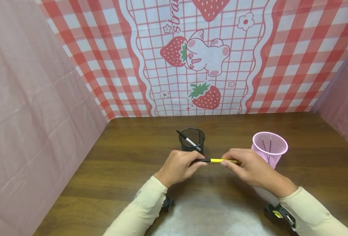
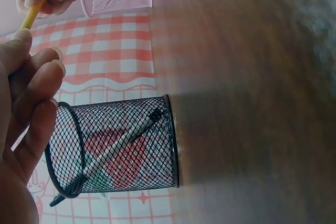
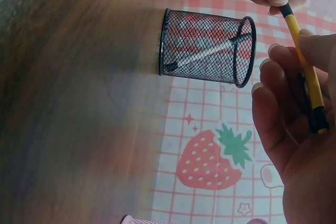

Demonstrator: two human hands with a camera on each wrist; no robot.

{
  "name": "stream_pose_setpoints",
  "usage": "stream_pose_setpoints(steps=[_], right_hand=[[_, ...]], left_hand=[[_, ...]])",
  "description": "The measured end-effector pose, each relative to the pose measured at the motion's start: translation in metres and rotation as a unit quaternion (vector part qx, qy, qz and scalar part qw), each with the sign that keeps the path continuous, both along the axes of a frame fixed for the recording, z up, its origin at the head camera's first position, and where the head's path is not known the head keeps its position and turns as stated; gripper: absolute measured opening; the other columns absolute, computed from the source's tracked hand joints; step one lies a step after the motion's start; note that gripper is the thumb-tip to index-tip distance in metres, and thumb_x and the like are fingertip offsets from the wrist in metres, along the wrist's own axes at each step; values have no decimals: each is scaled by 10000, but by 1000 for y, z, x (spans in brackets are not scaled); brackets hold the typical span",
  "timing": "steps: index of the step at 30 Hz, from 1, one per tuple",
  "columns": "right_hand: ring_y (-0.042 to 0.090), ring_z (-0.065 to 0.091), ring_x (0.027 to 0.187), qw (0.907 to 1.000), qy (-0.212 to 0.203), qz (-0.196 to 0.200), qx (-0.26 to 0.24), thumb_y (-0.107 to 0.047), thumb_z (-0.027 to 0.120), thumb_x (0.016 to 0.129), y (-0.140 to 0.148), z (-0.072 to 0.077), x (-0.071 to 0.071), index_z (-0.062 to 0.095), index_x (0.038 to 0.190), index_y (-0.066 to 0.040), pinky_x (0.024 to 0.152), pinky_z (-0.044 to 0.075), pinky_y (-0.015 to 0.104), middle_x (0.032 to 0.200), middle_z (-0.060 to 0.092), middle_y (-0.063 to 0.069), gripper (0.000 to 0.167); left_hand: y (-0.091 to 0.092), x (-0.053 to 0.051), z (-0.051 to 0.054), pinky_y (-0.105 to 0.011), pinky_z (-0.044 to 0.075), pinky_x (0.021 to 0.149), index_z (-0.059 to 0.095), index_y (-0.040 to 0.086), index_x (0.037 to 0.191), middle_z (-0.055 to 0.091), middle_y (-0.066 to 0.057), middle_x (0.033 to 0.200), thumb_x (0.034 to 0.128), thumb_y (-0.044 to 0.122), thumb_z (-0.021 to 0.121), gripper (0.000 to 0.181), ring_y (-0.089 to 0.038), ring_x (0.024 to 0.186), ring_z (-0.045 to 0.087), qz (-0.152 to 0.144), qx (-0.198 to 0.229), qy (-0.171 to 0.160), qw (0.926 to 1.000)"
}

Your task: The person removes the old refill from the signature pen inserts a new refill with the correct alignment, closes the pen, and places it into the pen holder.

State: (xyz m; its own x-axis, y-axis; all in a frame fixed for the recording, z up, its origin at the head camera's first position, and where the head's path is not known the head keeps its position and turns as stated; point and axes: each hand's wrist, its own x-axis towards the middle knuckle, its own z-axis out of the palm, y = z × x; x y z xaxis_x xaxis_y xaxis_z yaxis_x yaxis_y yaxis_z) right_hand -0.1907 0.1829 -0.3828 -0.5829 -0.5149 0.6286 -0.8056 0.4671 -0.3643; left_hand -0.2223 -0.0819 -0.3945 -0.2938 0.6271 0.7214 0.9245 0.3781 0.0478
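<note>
Two hands share one pen here, and from where I stand the left hand (image 1: 177,167) has the smaller purchase: thumb and fingers pinch just the black end, so a tug or a twist could, I'd judge, slide that end free. Whether that black part is a cap, I can't tell; if it is, it might pop away and roll across the counter (image 1: 132,141).

Directly beyond the left hand stands the black mesh cup (image 1: 199,135), with a black-and-white pen (image 1: 190,141) leaning in it, one end poking above the rim. The cup looks light; a knuckle or sleeve swinging forward could tip it and spill that pen.

The yellow pen (image 1: 216,160) sits level between the hands, held up off the counter. Should both pinches loosen together, it would drop; should they pull unevenly, it could jerk sideways.

The right hand (image 1: 250,167) is clamped on the yellow barrel, with the clip end lying back toward its palm, so the clip might snag a finger if the pen is turned.

Just beyond it, the pink mesh cup (image 1: 272,160) holds thin dark sticks (image 1: 270,144); a sudden release rightward could send the knuckles into it.
</note>
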Motion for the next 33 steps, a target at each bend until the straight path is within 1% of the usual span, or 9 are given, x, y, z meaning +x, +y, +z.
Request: stream_pose_setpoints(steps=[4,9,14,18,22,25,27,30,33], right_hand=[[-1,505,643,10000,4,-9,-47,-17,806,813,0,0,1,690,929,-217,562,427,153,787,564,-188,258],[7,522,658,10000,-44,-43,-75,-10,820,795,-1,0,1,677,925,-221,550,464,209,799,574,-183,287],[9,526,659,9998,-91,-152,-37,-13,826,783,-1,0,1,662,900,-229,563,456,193,793,577,-187,296],[12,544,669,9996,-149,-226,-4,-19,830,775,-2,0,1,642,877,-237,572,475,215,800,594,-190,306],[22,546,648,9993,-225,-277,56,-56,841,779,-1,0,1,627,874,-250,563,467,206,784,591,-192,304],[16,527,627,9990,-295,-317,136,-103,836,803,0,0,1,639,898,-261,555,445,187,769,577,-198,270],[6,516,623,9988,-294,-319,209,-134,822,829,0,0,2,666,928,-257,550,446,202,778,580,-203,222],[-13,509,646,9990,-201,-249,318,-161,780,881,0,1,1,703,952,-232,561,459,233,801,586,-208,127],[-20,508,659,9992,-62,-110,370,-145,749,906,0,0,1,707,933,-233,576,457,224,805,579,-214,101]], left_hand=[[0,0,-1,-153,484,593,709,137,960,703,97,815,898,256,782,152,22,637,590,33,-33,3,10000],[0,0,-2,-149,481,588,710,140,954,702,102,809,905,266,774,150,28,633,586,40,-58,6,10000],[0,0,-2,-148,476,579,710,147,953,697,109,803,906,268,773,144,36,623,572,64,-107,-16,9999],[0,0,-2,-154,477,577,708,147,952,697,109,802,899,261,781,146,35,622,569,79,-140,-21,9999],[1,0,-1,-152,475,579,706,148,943,695,108,791,882,244,797,146,37,622,563,49,-141,10,9999],[1,0,-1,-151,480,587,708,146,937,696,104,786,893,246,787,135,39,632,568,0,-150,53,9999],[1,0,-1,-151,484,596,711,143,933,698,100,787,901,252,779,133,37,641,577,-39,-150,75,9999],[2,1,-1,-154,491,607,715,140,931,702,97,792,890,241,791,133,31,652,591,-81,-122,133,9998],[2,1,-1,-156,495,614,718,140,930,704,96,797,881,233,799,132,26,662,602,-95,-110,201,9997]])
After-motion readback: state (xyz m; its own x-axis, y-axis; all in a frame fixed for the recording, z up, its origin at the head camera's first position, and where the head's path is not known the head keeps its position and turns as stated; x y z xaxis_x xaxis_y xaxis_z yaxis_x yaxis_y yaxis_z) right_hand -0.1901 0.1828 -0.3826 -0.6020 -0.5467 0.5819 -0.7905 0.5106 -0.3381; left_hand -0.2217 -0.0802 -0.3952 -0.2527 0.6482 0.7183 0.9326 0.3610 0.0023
